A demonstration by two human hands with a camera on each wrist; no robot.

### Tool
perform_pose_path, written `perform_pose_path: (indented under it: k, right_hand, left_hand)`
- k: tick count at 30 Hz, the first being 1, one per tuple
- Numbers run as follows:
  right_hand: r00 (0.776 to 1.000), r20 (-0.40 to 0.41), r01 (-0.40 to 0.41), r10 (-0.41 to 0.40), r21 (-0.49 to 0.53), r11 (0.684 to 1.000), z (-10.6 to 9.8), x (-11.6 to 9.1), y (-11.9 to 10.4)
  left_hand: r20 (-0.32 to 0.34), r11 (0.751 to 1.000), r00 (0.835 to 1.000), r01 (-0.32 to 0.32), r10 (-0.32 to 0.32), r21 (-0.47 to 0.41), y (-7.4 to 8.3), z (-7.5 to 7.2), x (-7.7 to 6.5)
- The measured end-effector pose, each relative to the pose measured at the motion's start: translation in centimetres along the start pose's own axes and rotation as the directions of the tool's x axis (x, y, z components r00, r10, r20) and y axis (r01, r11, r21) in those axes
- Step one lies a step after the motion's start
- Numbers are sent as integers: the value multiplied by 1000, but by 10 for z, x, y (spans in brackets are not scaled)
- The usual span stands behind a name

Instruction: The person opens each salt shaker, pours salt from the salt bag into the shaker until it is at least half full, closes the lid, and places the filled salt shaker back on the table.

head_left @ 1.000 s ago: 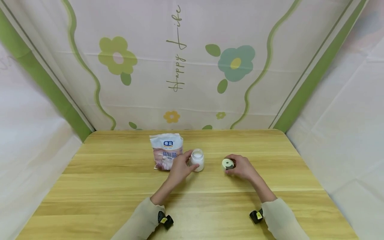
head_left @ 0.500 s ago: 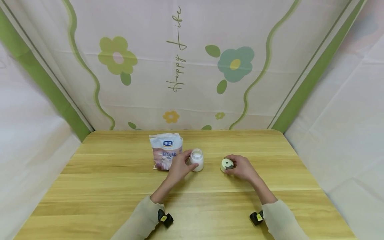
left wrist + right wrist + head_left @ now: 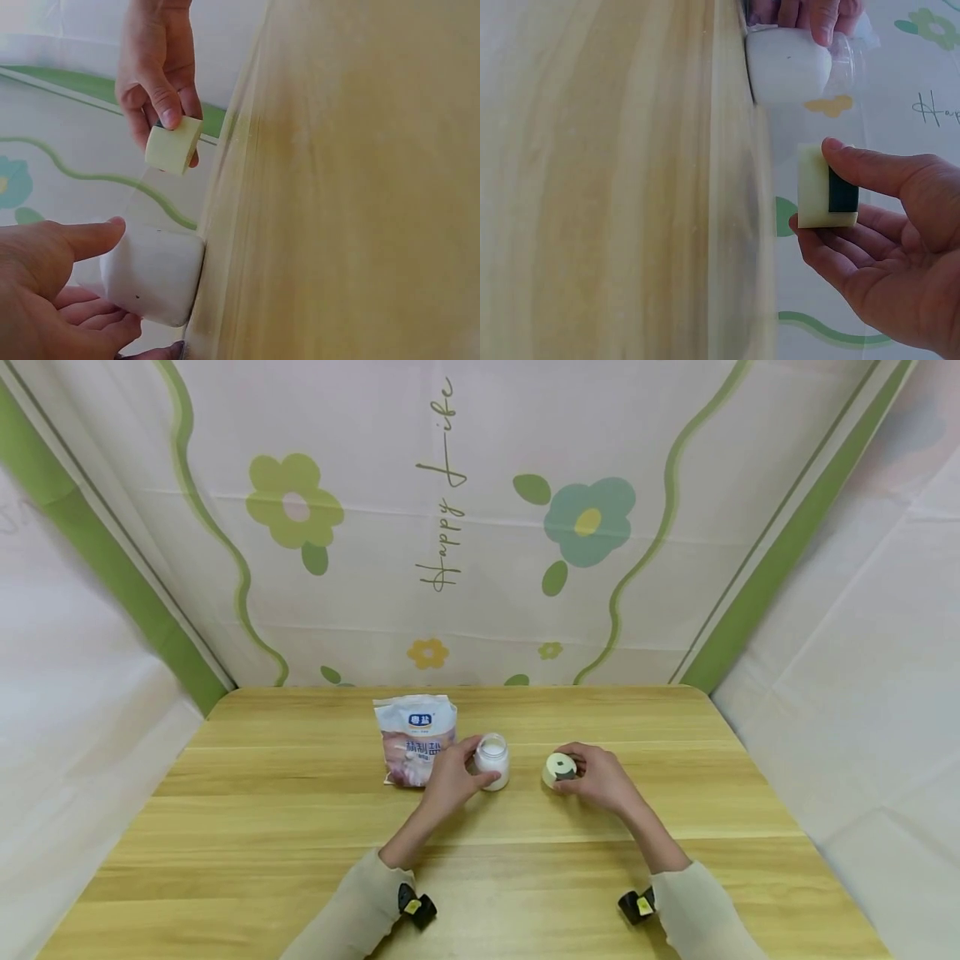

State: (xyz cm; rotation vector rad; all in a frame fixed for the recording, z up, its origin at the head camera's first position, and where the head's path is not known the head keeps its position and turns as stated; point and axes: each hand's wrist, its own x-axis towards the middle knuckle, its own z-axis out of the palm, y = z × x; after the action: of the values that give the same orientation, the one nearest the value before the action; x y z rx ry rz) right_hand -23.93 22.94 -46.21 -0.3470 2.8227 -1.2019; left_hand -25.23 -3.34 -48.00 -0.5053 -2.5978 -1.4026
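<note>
A clear jar (image 3: 492, 764) filled with white grains stands uncapped on the table. My left hand (image 3: 450, 777) grips its side, the thumb in front and the fingers behind, as the left wrist view shows of the jar (image 3: 154, 274). To the right, my right hand (image 3: 603, 777) pinches a cream jar lid (image 3: 553, 770) with a dark green patch between thumb and fingers. In the right wrist view the lid (image 3: 814, 187) is clear of the table, and a gap separates it from the jar.
A white and pink salt bag (image 3: 416, 735) stands just left of the jar, behind my left hand. The wooden table (image 3: 262, 827) ends at a printed fabric curtain (image 3: 480, 610). Each forearm carries a black wrist camera (image 3: 417, 906).
My right hand has moved left with the lid, bringing it closer to the jar. The left hand and the jar have stayed nearly still.
</note>
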Motion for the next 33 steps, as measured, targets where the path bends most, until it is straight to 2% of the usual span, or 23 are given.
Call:
perform_pose_path:
  k: [17,24,29,33]
  right_hand:
    - [996,-55,69,-68,27,997,6,6,-24]
    - [993,-68,99,-92,119,988,12,9,-30]
    - [995,-75,73,-60,190,979,15,12,-33]
    - [996,-87,60,-37,278,959,17,15,-35]
  left_hand:
    - [-2,1000,1000,-27,27,-2,-4,1,1]
    - [-1,1000,1000,-19,19,-3,-5,2,1]
    - [1,1000,1000,-21,21,10,-6,2,1]
    - [-1,1000,1000,-26,26,12,-6,2,1]
